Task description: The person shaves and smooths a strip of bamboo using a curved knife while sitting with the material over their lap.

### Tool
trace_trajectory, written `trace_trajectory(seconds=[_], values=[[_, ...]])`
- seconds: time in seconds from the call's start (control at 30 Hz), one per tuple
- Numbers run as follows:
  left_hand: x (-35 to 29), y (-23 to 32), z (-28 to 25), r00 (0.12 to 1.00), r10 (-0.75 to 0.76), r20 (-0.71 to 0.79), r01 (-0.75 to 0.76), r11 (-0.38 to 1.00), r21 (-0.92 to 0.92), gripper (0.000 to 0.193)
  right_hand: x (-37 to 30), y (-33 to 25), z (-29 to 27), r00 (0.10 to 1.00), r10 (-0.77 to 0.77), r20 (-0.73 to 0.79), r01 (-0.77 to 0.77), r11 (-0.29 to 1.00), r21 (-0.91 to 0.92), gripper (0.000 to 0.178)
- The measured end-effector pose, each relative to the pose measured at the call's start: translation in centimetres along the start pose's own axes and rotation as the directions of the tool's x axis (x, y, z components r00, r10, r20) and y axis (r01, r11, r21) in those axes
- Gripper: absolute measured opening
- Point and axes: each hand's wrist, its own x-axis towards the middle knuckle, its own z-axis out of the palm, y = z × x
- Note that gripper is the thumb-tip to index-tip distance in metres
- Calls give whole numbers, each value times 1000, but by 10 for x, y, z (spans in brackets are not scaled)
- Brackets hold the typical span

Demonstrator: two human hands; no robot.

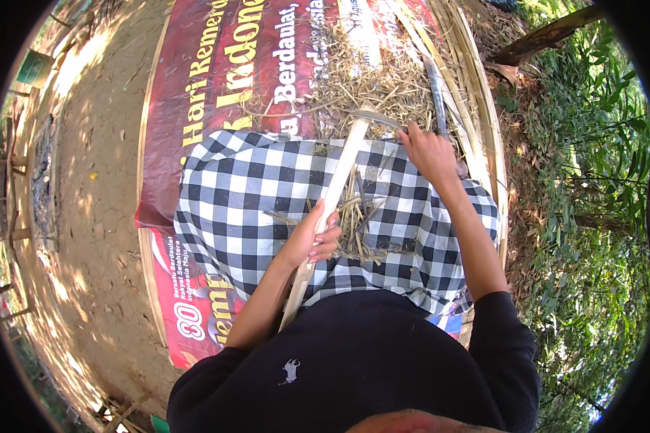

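Note:
My left hand (313, 238) is wrapped round a long, pale, split bamboo or wood strip (345, 162), which slants from my waist up and away over my lap. In my right hand (430, 153) is a knife with a thin curved blade (378, 117). Its blade lies across the far end of the strip, seemingly touching it. The handle is mostly hidden in my fingers. Under both hands a black-and-white checked cloth (249, 184) covers my legs, with thin shavings (355, 224) scattered in the middle.
A red printed banner (217, 86) covers the platform, littered with straw-coloured shavings (383, 79). A long dark blade (435, 94) lies beyond my right hand, beside long strips (477, 101) along the right edge. Bare dirt (97, 187) lies left; green plants (592, 144) grow right.

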Motion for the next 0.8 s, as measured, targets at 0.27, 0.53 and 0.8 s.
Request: trace_trajectory(seconds=[0.27, 0.53, 0.8], values=[[3, -3, 3, 999, -45, 16, 45, 999, 15, 52, 1, -2, -4, 997, 13, -73, -15, 999, -38, 40], [5, 1, 2, 999, -26, -31, 27, 999, 34, 51, 9, 5, 3, 998, 4, -62, -2, 1000, 31, 41], [3, 7, 11, 986, 52, -159, -12, 970, 243, 46, -1, 31, 13, 978, 206, -29, -207, 974, -92, 45]])
